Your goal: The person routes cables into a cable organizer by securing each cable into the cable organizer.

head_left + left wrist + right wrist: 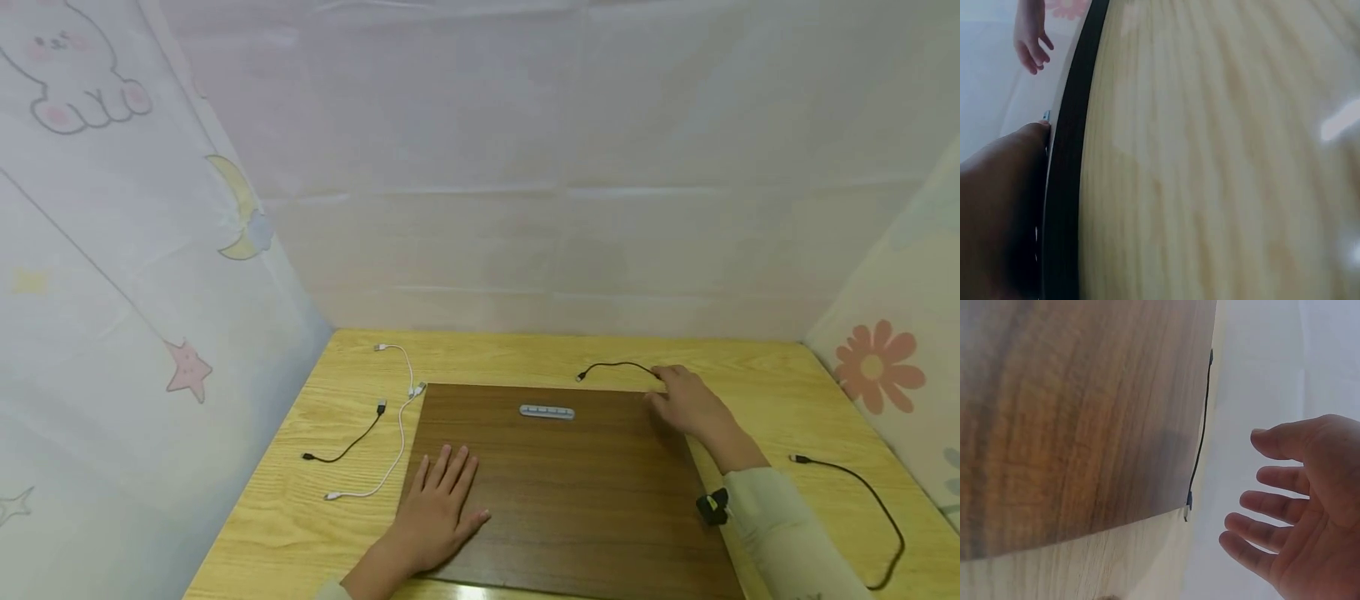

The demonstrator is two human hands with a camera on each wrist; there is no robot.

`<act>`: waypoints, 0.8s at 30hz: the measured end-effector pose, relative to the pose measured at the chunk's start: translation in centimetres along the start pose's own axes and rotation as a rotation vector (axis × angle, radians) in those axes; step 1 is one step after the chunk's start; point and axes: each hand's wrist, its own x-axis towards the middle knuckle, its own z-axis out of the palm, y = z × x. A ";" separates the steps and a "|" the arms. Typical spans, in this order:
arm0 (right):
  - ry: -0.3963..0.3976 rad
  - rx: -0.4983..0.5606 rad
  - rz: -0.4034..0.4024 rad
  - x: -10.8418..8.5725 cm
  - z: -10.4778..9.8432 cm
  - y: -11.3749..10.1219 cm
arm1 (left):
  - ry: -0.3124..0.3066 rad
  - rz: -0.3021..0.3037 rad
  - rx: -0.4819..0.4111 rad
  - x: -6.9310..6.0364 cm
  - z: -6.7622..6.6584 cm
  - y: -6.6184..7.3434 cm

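Note:
My left hand (pixel 438 518) rests flat, fingers spread, on the left part of a dark brown wooden board (pixel 585 500). At the board's far right corner hovers my right hand (pixel 693 410), close to one end of a short black USB cable (pixel 618 363) lying behind the board. The right wrist view shows that hand (pixel 1325 506) with loosely bent, parted fingers and nothing between them, apart from the black cable (pixel 1202 431). A pale grey-blue cable clip strip (pixel 547 412) sits near the board's back edge.
Left of the board lie two white cables (pixel 402 433) and a short black cable (pixel 358 441). Another black cable (pixel 870 479) curves along the right of the yellow wood table (pixel 495 346). Printed cloth (pixel 555 167) walls in the back and sides.

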 end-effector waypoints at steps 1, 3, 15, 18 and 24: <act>0.002 -0.003 0.002 0.2 0.0 0.2 | -0.005 -0.003 0.001 0.0 -0.1 0.1; 0.003 0.001 0.008 0.6 0.0 0.5 | -0.015 -0.010 0.008 -0.1 -0.2 0.2; -0.021 -0.009 0.051 2.8 0.4 2.4 | -0.023 -0.016 0.043 0.0 -0.2 0.1; -0.026 -0.013 0.066 3.2 0.6 2.8 | -0.025 -0.011 0.042 0.0 -0.3 0.1; -0.049 -0.014 0.096 3.5 0.9 3.5 | -0.034 -0.009 0.028 0.0 -0.4 0.2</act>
